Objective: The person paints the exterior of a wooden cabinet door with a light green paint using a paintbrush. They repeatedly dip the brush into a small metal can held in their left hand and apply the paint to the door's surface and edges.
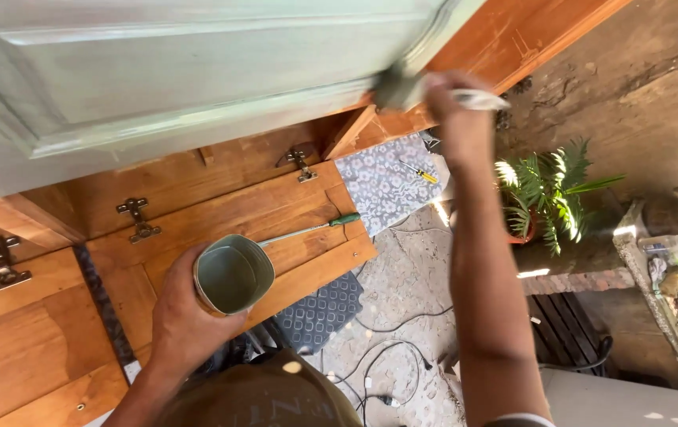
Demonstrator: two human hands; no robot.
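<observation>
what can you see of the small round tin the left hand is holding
The small round metal tin is open-topped, with no lid, its rim squeezed slightly out of round. It holds pale grey-green paint, which also coats its inner wall; the outside looks tan. It is held about upright, its mouth facing the camera, gripped from the side and below by the left hand. It hangs in front of the brown wooden panels, touching nothing but that hand.

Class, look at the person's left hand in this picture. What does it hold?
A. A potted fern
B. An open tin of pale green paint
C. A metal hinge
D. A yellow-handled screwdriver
B: the left hand grips an open tin with pale green paint inside, held above the wooden panels, while the right hand holds a brush to the green door's edge.
</observation>
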